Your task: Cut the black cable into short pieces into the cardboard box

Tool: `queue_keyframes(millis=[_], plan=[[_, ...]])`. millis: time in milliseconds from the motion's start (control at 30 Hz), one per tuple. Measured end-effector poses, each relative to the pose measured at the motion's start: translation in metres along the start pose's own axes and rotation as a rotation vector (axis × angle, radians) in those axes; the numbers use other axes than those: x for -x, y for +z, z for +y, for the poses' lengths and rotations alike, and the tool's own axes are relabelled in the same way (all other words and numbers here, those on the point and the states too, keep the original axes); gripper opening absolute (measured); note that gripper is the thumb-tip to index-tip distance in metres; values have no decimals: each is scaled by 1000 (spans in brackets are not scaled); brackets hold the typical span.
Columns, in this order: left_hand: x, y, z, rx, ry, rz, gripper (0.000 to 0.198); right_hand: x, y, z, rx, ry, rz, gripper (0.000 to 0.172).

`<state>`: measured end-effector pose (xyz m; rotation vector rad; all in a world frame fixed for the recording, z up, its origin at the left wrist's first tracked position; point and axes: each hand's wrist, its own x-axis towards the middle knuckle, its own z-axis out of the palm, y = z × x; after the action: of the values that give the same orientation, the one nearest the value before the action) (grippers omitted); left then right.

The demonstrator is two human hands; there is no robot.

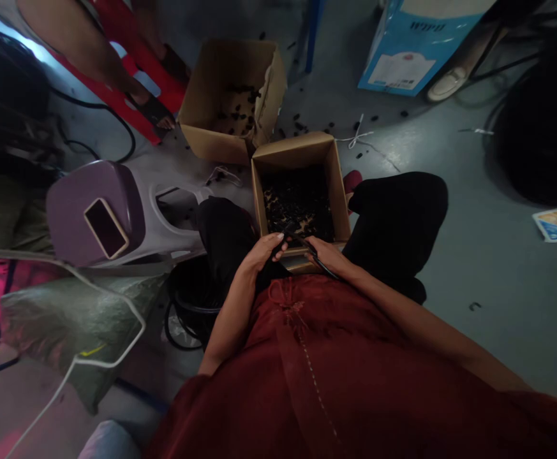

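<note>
My left hand (265,250) is closed on the black end of a cable, above the near edge of an open cardboard box (294,148). Just to its right, my right hand (328,256) grips the black cable (325,268), which runs down across my lap. The box stands between my knees, and many small black pieces (302,197) lie inside it. What exactly sits between my left fingertips is too dark to make out.
A second cardboard box (217,148) stands behind, near another person's hands. A purple stool (74,204) with a phone (106,228) is at left. Small black bits lie on the floor. A blue carton (399,54) stands at the back right, a sack (74,319) at lower left.
</note>
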<state>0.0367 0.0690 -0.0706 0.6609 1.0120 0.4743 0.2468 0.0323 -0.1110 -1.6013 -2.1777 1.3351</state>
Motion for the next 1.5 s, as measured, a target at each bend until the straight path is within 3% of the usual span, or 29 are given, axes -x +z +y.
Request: queue_keyframes(millis=[167,333,433,533,800,1100,1333,1500], plan=[[-5,1,-9,-203,37,164,31,-1,-3,-3,-55,29,-40,34],[-5,4,-13,-685,185,389,25,0,-7,-5,-22,39,-93,37],[-3,7,-11,-883,314,455,21,-3,-10,-6,-7,55,-114,40],[-3,10,-10,-943,333,495,22,-6,-13,-10,13,63,-132,43],[-4,14,-16,-907,259,525,21,-8,-15,-13,109,73,-117,34],[-3,14,-16,-1181,278,506,26,-8,-4,-11,103,80,-87,22],[-6,14,-17,-1057,292,503,19,-7,-3,-8,122,118,-95,21],[-6,14,-16,-1099,243,495,20,-8,-2,-6,147,119,-110,19]])
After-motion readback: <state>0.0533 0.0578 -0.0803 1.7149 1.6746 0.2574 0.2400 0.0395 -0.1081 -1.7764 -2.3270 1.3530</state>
